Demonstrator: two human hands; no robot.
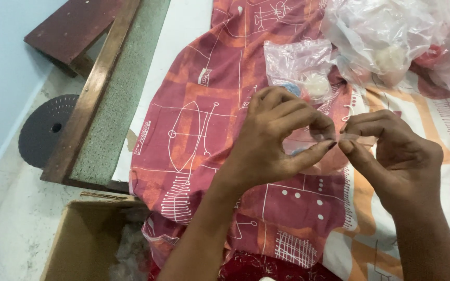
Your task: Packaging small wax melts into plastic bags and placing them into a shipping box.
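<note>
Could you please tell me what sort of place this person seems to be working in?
Probably a room in a home, used for handwork: a red and orange patterned bedsheet over a wooden-framed bed, clear plastic bags of small pale balls, and an open cardboard box on the floor.

Soft, even indoor light fills the view, moderately bright, with no hard shadows. Glare whitens the clear plastic bags (391, 41) toward one o'clock. Focus is fair at centre; the cardboard box (87, 242) at seven o'clock looks dimmer and softer.
</note>
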